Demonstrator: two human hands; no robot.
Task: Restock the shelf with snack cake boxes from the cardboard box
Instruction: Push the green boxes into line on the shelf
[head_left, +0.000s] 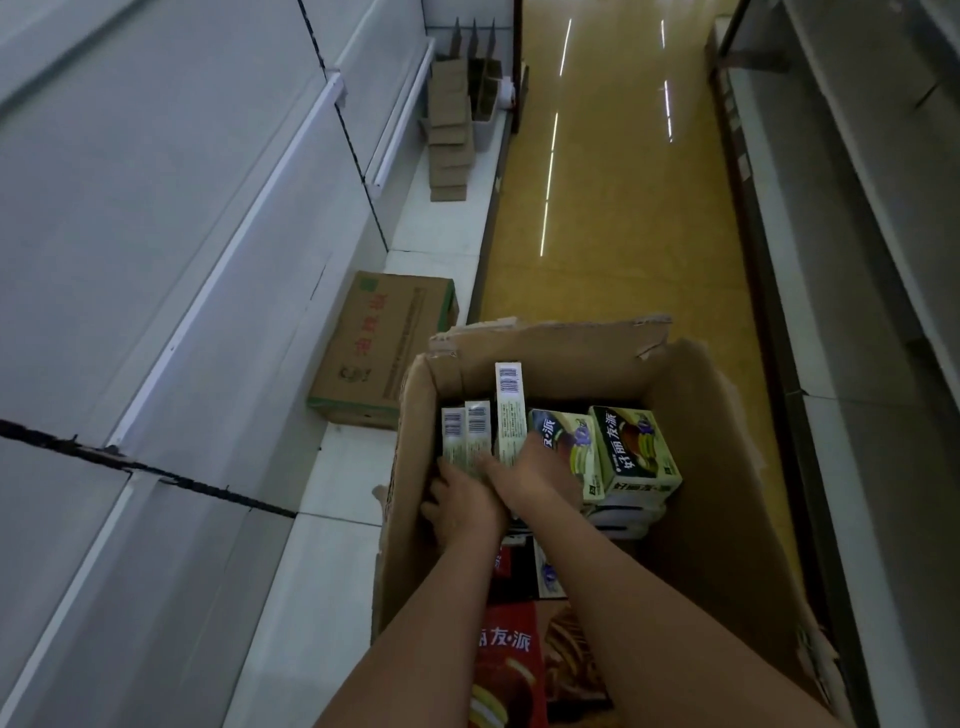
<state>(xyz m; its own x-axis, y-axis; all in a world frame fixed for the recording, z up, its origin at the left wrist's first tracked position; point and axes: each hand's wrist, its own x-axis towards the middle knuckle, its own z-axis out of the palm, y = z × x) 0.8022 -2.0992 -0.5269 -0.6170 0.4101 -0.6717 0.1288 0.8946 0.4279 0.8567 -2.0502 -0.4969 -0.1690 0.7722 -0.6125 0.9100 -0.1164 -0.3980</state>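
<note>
A large open cardboard box (727, 467) stands on the aisle floor and holds several snack cake boxes. Pale green snack cake boxes (478, 436) stand on end at its left side, barcodes facing up. More green boxes (634, 452) lie stacked at the right, and a red box (509, 670) lies near me. Both my arms reach down into the box. My left hand (457, 504) grips the upright green boxes from the left. My right hand (530, 473) presses against the same boxes from the right, beside the tallest one (510, 400).
White empty shelves (171, 322) run along the left. A closed carton with red print (379, 348) sits on the lowest shelf beside the open box. Small brown cartons (449, 135) are stacked further down. The yellow floor (613, 208) stretches ahead; another shelf unit (857, 260) lines the right.
</note>
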